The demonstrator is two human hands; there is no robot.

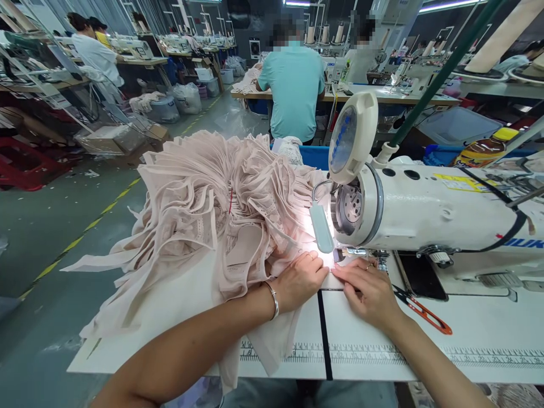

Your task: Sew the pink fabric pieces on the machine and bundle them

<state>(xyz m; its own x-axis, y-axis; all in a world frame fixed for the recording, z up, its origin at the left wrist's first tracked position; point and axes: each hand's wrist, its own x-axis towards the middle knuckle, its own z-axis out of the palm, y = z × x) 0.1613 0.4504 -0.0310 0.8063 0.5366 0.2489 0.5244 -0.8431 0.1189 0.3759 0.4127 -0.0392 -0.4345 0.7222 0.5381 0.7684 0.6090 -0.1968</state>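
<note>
My left hand, wearing a silver bracelet, is closed with its fingers bent down on pale pink fabric just left of the needle area. My right hand has its fingers stretched out, tips resting at the fabric's edge, thumb apart. Both sets of fingertips lie close together under the white sewing machine's head; the presser foot and the exact stitching spot are hard to make out. A large heap of pale pink bra pieces covers the left of the white sewing table.
Orange-handled snips and a dark phone-like slab lie right of my right hand. A ruler strip runs along the front edge. A thread stand's green pole slants above. A person in a turquoise shirt sits ahead.
</note>
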